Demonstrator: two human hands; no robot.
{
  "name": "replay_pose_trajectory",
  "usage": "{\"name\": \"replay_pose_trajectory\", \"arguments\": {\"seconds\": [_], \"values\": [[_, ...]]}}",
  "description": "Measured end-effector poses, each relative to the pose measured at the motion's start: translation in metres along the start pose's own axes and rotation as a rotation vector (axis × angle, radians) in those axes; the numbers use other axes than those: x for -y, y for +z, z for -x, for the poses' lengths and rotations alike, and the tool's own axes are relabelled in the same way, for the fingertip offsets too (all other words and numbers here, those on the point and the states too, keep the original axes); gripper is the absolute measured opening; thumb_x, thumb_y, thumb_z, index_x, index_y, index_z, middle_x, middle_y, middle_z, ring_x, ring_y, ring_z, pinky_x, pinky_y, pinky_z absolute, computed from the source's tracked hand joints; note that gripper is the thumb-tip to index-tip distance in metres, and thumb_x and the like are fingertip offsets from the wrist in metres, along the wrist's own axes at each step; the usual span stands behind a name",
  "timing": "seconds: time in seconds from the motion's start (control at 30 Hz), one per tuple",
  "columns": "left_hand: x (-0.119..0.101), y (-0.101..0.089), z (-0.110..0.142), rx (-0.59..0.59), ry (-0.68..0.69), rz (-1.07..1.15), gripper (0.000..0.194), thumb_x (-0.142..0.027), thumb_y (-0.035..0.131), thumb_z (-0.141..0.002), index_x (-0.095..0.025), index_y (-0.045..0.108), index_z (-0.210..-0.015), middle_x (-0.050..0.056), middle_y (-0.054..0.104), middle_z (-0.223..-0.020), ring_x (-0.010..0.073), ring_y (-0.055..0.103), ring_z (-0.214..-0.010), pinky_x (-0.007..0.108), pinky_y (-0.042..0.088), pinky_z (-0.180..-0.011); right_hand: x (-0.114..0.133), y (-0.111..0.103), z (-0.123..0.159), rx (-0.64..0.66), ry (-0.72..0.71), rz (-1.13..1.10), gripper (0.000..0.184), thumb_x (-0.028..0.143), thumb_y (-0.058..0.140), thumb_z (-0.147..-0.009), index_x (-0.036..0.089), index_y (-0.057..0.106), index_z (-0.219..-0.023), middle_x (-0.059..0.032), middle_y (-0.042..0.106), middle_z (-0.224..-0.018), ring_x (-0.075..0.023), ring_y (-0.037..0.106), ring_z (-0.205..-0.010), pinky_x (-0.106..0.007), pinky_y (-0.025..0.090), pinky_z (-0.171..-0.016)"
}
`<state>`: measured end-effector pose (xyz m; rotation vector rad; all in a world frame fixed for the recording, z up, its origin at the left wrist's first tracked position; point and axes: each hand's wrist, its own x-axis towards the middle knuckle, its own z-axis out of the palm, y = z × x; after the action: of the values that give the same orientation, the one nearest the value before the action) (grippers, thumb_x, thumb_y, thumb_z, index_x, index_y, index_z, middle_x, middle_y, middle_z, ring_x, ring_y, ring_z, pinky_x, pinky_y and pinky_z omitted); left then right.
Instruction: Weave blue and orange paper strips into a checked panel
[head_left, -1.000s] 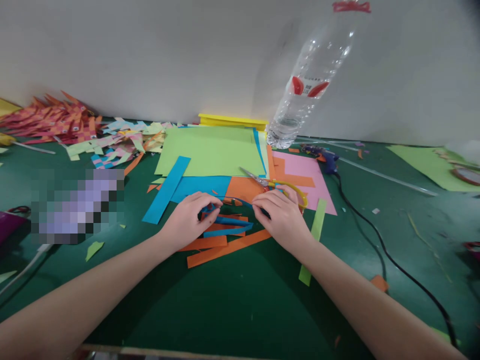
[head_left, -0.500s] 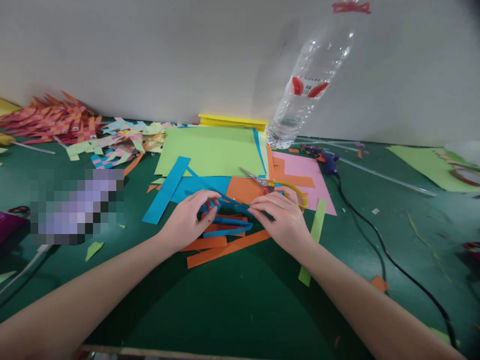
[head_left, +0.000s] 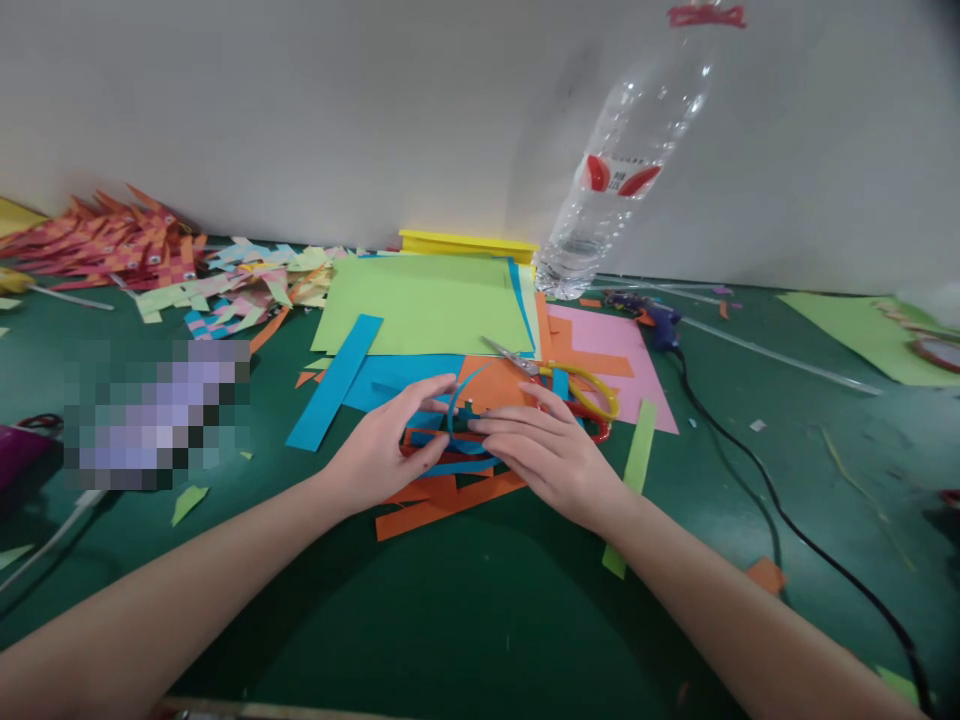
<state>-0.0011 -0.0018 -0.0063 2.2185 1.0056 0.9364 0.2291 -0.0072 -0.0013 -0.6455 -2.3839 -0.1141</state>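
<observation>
A narrow blue paper strip is bent into a loop between my two hands. Curved round its left side is my left hand, with thumb and fingers against the paper. The fingertips of my right hand pinch the strip on the right side. Beneath them lie blue and orange paper strips, partly covered by the hands. Scissors with yellow and red handles rest just beyond my right hand. A wider blue strip lies to the left, a light green strip to the right.
Stacked green paper sheets lie at the back, near a leaning plastic bottle. A glue gun trails a black cable on the right. Woven paper pieces and scraps fill the back left. A blurred purple object lies left.
The blue strip, stretched nearly straight between the hands before, is now curled into a loop. My right hand has shifted slightly left and closer to my left hand.
</observation>
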Motion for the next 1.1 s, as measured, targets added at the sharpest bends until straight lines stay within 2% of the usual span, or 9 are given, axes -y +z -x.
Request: {"name": "replay_pose_trajectory", "arguments": {"seconds": [0.2,0.4,0.6,0.8,0.87,1.0,1.1], "values": [[0.0012,-0.0001,0.0027,0.045,0.097,-0.054,0.056,-0.018,0.053,-0.086,-0.021,0.032,-0.138,0.008,0.057,-0.127,0.0192,0.056,-0.116,0.033,0.046,-0.100,0.0015,0.0002,0.0010,0.041,-0.023,0.020,0.013,0.012,0.050,-0.091,0.019,0.060,-0.095,-0.0038,0.069,-0.112,-0.0174,0.060,-0.111,-0.047,0.037,-0.106],[0.0003,-0.0006,0.0036,0.101,0.168,-0.022,0.065,-0.016,0.059,-0.082,-0.024,0.031,-0.140,0.007,0.048,-0.139,0.0209,0.044,-0.129,0.036,0.037,-0.108,0.0031,-0.0003,-0.0006,0.040,-0.027,0.038,0.012,0.009,0.051,-0.089,0.018,0.059,-0.092,-0.0036,0.070,-0.108,-0.0182,0.059,-0.111,-0.048,0.036,-0.107],[-0.0006,-0.0032,0.0025,0.079,0.101,0.063,0.065,-0.026,0.069,-0.081,-0.026,0.036,-0.138,0.007,0.050,-0.137,0.0228,0.048,-0.125,0.040,0.040,-0.107,0.0058,-0.0018,-0.0046,0.092,-0.043,0.033,0.014,0.012,0.047,-0.091,0.018,0.059,-0.091,-0.0052,0.068,-0.114,-0.0174,0.051,-0.122,-0.042,0.041,-0.103],[0.0023,-0.0014,0.0034,0.012,0.057,0.160,0.058,-0.030,0.070,-0.080,-0.026,0.044,-0.132,0.008,0.058,-0.127,0.0223,0.057,-0.115,0.039,0.047,-0.100,0.0085,-0.0031,-0.0053,0.169,-0.071,0.060,0.018,0.014,0.043,-0.093,0.018,0.061,-0.089,-0.0039,0.065,-0.120,-0.0186,0.049,-0.122,-0.041,0.041,-0.100],[0.0023,-0.0007,0.0037,-0.031,0.055,0.177,0.053,-0.030,0.070,-0.081,-0.025,0.047,-0.129,0.007,0.063,-0.119,0.0210,0.061,-0.109,0.038,0.049,-0.097,0.0084,-0.0026,-0.0042,0.153,-0.060,0.082,0.018,0.014,0.045,-0.093,0.019,0.062,-0.089,-0.0033,0.067,-0.116,-0.0189,0.052,-0.117,-0.042,0.041,-0.099],[0.0001,-0.0018,0.0027,-0.083,0.064,0.200,0.041,-0.033,0.065,-0.084,-0.021,0.053,-0.122,0.006,0.070,-0.101,0.0187,0.067,-0.094,0.036,0.053,-0.091,0.0073,-0.0023,-0.0030,0.040,-0.011,0.119,0.013,0.015,0.051,-0.090,0.020,0.063,-0.090,-0.0036,0.070,-0.101,-0.0182,0.058,-0.102,-0.041,0.040,-0.101],[-0.0018,-0.0040,0.0012,-0.077,0.079,0.143,0.033,-0.032,0.061,-0.088,-0.020,0.057,-0.118,0.006,0.072,-0.097,0.0182,0.069,-0.090,0.033,0.055,-0.087,0.0071,-0.0031,-0.0032,-0.047,0.042,0.149,0.007,0.018,0.056,-0.088,0.022,0.062,-0.087,-0.0040,0.067,-0.103,-0.0194,0.056,-0.102,-0.042,0.043,-0.098]]}}
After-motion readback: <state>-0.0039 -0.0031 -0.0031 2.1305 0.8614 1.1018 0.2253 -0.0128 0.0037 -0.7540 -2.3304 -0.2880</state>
